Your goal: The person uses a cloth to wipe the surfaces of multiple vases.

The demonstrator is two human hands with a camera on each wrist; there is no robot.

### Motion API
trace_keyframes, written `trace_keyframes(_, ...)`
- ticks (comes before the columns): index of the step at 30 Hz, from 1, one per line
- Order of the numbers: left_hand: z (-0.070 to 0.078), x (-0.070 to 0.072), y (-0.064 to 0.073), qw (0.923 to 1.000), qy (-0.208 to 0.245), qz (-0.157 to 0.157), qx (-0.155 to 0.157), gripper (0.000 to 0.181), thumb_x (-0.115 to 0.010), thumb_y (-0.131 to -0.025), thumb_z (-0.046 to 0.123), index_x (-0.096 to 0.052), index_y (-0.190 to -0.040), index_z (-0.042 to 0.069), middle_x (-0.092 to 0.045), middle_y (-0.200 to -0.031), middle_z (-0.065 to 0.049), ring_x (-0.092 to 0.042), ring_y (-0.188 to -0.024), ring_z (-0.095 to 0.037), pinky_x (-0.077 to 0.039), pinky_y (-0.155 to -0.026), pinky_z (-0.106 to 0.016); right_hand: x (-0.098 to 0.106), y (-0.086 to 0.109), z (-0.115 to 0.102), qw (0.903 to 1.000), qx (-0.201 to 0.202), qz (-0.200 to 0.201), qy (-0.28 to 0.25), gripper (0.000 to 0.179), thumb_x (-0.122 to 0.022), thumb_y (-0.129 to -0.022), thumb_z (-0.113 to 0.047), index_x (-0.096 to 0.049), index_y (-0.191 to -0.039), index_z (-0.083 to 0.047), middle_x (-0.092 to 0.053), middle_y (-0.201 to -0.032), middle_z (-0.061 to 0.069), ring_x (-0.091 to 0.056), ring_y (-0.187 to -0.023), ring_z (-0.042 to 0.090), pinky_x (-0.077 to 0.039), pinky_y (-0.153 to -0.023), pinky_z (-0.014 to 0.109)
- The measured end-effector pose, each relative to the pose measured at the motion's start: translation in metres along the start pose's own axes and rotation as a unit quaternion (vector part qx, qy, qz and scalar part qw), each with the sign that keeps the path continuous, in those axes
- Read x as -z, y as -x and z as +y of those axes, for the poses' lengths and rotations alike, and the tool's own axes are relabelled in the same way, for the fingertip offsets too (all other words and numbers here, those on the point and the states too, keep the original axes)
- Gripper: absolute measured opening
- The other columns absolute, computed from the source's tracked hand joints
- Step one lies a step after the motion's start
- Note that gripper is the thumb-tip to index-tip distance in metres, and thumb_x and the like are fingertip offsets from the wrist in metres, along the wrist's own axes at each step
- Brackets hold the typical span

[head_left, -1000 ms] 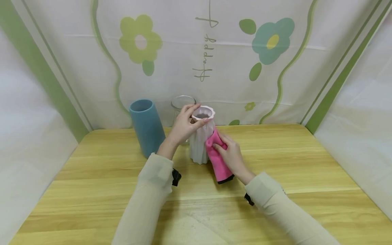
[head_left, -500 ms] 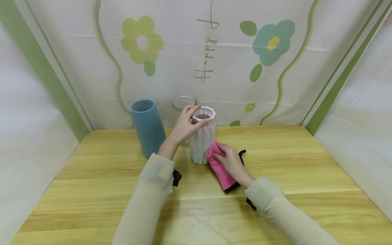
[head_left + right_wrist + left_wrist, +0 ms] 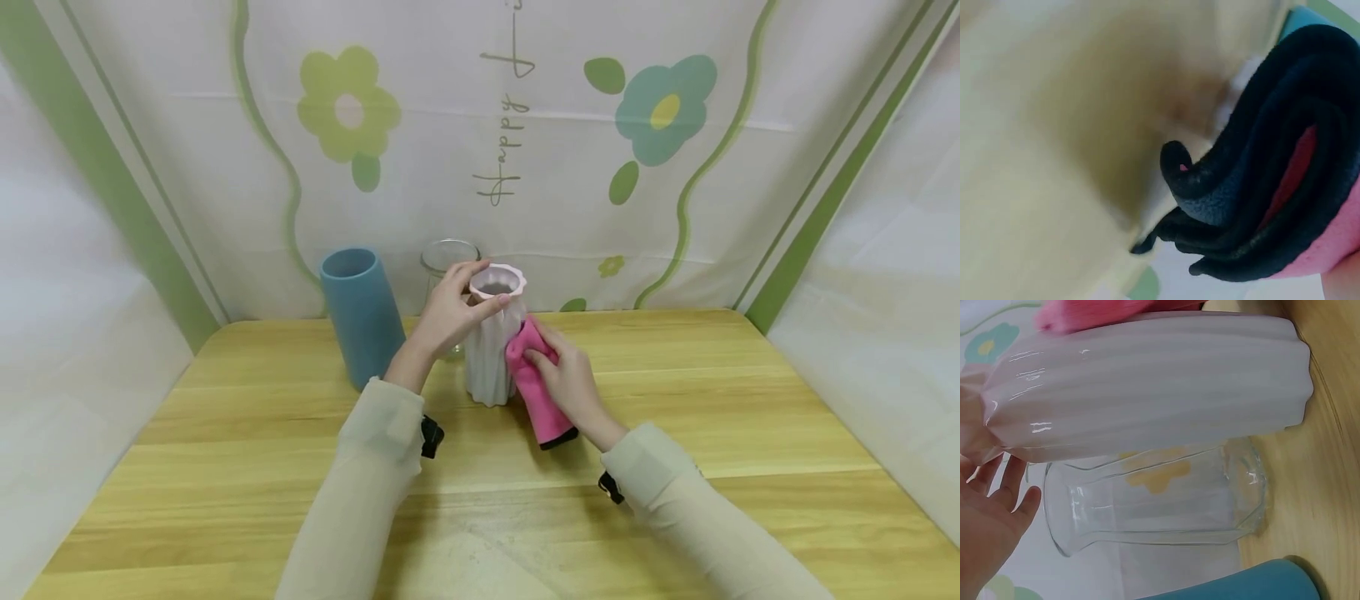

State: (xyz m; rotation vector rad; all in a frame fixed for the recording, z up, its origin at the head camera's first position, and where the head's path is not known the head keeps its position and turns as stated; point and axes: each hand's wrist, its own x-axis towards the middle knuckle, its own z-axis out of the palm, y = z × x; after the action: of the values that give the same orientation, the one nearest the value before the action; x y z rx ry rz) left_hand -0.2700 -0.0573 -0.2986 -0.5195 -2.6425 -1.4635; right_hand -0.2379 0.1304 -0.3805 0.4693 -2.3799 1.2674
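Wood-grain worktop [image 3: 247, 467], flower-printed backdrop [image 3: 562, 200] along back edge | white fluted vase [image 3: 487, 362] upright near that edge's middle, inside too dark to read | blue vase [image 3: 363, 321] toward back-left corner; glass vase [image 3: 1154, 506] between them | your left hand [image 3: 453, 308], widely spread, grips the white rim; your right hand [image 3: 572, 379] pinches pink cloth [image 3: 543, 408] against its side

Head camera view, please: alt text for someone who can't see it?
A person's left hand holds a pale fluted vase near its rim while the right hand holds a pink cloth against its side. A blue vase and a clear glass vase stand nearby on a wooden table.
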Motion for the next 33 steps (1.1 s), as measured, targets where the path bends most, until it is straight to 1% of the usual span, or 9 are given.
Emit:
trace_keyframes(4,0.001,0.001,0.000,0.9999,-0.011,-0.007,-0.004,0.069,-0.063,-0.088,0.040,-0.037,-0.147,0.015,-0.034,-0.151,-0.005,-0.049,-0.126,-0.025,-0.043,-0.105,-0.042,0.004,-0.009,-0.011,0.9993,0.015,0.021,-0.026,0.050,-0.063,-0.089,-0.001,-0.051,-0.137,-0.008,-0.059,-0.131,0.018,-0.059,-0.117,0.030,-0.052,-0.093,0.040)
trace_keyframes(8,0.001,0.002,0.000,0.9996,-0.016,-0.021,-0.005,0.068,-0.062,-0.088,0.039,-0.037,-0.148,0.017,-0.033,-0.152,-0.004,-0.051,-0.122,-0.025,-0.044,-0.103,-0.043,0.007,-0.014,-0.021,0.9986,0.023,0.023,-0.041,0.049,-0.062,-0.090,-0.002,-0.051,-0.138,-0.008,-0.054,-0.139,0.014,-0.054,-0.126,0.028,-0.048,-0.099,0.036)
trace_keyframes(12,0.001,0.003,-0.001,0.9994,-0.006,-0.032,-0.005,0.069,-0.061,-0.088,0.038,-0.036,-0.148,0.018,-0.031,-0.154,-0.002,-0.049,-0.127,-0.027,-0.043,-0.105,-0.044,0.008,-0.015,-0.025,0.9984,0.029,0.023,-0.044,0.048,-0.063,-0.089,-0.002,-0.052,-0.136,-0.005,-0.054,-0.139,0.015,-0.054,-0.126,0.028,-0.047,-0.100,0.035)
trace_keyframes(17,-0.002,0.000,-0.002,0.9992,0.018,-0.034,-0.010,0.066,-0.059,-0.089,0.034,-0.035,-0.149,0.019,-0.029,-0.155,-0.002,-0.046,-0.130,-0.029,-0.042,-0.106,-0.044,0.007,-0.012,-0.021,0.9979,0.040,0.023,-0.045,0.050,-0.064,-0.087,0.001,-0.052,-0.135,-0.003,-0.055,-0.137,0.016,-0.056,-0.123,0.030,-0.049,-0.097,0.033)
trace_keyframes(21,-0.004,-0.002,-0.001,0.9989,0.025,-0.034,-0.019,0.065,-0.057,-0.091,0.032,-0.033,-0.150,0.017,-0.027,-0.155,-0.003,-0.054,-0.120,-0.028,-0.046,-0.100,-0.042,0.002,-0.006,-0.013,0.9981,0.036,0.023,-0.044,0.053,-0.066,-0.086,0.000,-0.050,-0.137,-0.004,-0.057,-0.134,0.018,-0.058,-0.120,0.030,-0.051,-0.093,0.034)
trace_keyframes(24,-0.004,-0.004,-0.001,0.9989,0.023,-0.030,-0.027,0.065,-0.057,-0.091,0.031,-0.032,-0.150,0.016,-0.026,-0.155,-0.004,-0.056,-0.117,-0.029,-0.046,-0.100,-0.043,-0.001,-0.001,-0.008,0.9987,0.026,0.021,-0.037,0.054,-0.067,-0.085,0.000,-0.050,-0.136,-0.001,-0.055,-0.136,0.020,-0.056,-0.123,0.032,-0.050,-0.095,0.036)
trace_keyframes(28,-0.005,-0.005,-0.001,0.9989,0.034,-0.026,-0.020,0.069,-0.059,-0.091,0.036,-0.031,-0.150,0.015,-0.020,-0.157,-0.002,-0.054,-0.121,-0.029,-0.045,-0.103,-0.043,-0.004,0.005,0.001,0.9998,0.008,-0.002,-0.017,0.052,-0.067,-0.085,0.000,-0.050,-0.134,0.004,-0.055,-0.134,0.022,-0.054,-0.124,0.035,-0.048,-0.097,0.039)
trace_keyframes(31,-0.004,-0.006,-0.001,0.9984,0.049,-0.027,-0.003,0.072,-0.061,-0.091,0.040,-0.029,-0.151,0.018,-0.015,-0.155,-0.001,-0.054,-0.120,-0.027,-0.046,-0.101,-0.041,-0.006,0.008,0.008,0.9990,-0.019,-0.040,0.010,0.050,-0.067,-0.086,-0.001,-0.051,-0.133,0.005,-0.055,-0.134,0.023,-0.054,-0.124,0.036,-0.048,-0.098,0.042)
trace_keyframes(33,-0.004,-0.006,0.000,0.9984,0.048,-0.029,0.004,0.072,-0.061,-0.091,0.041,-0.028,-0.151,0.019,-0.014,-0.153,-0.002,-0.055,-0.118,-0.026,-0.047,-0.099,-0.039,-0.006,0.010,0.013,0.9965,-0.040,-0.067,0.029,0.050,-0.067,-0.087,-0.004,-0.051,-0.133,0.004,-0.055,-0.133,0.023,-0.055,-0.123,0.036,-0.048,-0.098,0.043)
